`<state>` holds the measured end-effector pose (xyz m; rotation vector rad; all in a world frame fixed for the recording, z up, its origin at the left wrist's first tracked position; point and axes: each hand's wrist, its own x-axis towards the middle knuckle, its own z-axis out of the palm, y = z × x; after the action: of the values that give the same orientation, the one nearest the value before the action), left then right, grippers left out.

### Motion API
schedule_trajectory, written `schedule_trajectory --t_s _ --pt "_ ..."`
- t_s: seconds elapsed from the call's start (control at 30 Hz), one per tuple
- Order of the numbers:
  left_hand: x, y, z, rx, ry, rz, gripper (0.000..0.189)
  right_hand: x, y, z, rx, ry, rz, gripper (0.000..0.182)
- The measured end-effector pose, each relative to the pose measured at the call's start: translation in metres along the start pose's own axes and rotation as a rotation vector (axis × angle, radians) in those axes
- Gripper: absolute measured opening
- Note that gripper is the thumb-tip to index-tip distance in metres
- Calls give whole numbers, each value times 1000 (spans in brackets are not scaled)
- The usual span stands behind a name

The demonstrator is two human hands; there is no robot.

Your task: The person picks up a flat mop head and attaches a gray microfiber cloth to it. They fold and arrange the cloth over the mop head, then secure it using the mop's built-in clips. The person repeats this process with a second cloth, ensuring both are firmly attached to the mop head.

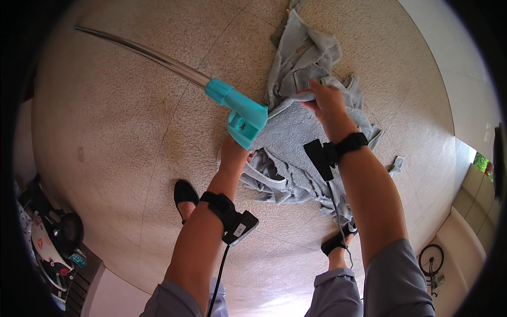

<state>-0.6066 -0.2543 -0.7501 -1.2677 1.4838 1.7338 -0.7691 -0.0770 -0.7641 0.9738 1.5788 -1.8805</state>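
Observation:
A grey terry-like cloth (293,123) with ragged strips and pale bound edges lies bunched on the floor before me. My right hand (324,101) pinches a raised fold near its upper middle, thumb above and fingers beneath. Over the cloth's left edge sits a teal plastic mop-head connector (247,117), joined to a metal pole (146,53) that runs to the upper left. My left hand (234,153) is just below the connector, which covers most of its fingers. One fingertip shows beside the cloth's edge; what that hand grips is hidden.
My black shoes (185,196) flank the work on the speckled tile floor (111,119). Cables hang from both wrist devices (241,228). A small grey scrap (397,164) lies to the right. A white helmet (47,241) sits at far left, a bicycle wheel (431,259) at lower right.

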Motion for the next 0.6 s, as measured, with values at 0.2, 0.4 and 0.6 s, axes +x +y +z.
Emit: schedule_trajectory --t_s 0.2,0.4,0.6 --pt "19 -19 -11 3 27 149 30 3 17 12 -43 -59 -37 37" --pt "13 -19 -2 -188 146 252 26 -5 19 23 -109 -72 -44 36" --pt "44 -59 -11 95 335 489 8 -1 30 18 -96 -273 -30 32"
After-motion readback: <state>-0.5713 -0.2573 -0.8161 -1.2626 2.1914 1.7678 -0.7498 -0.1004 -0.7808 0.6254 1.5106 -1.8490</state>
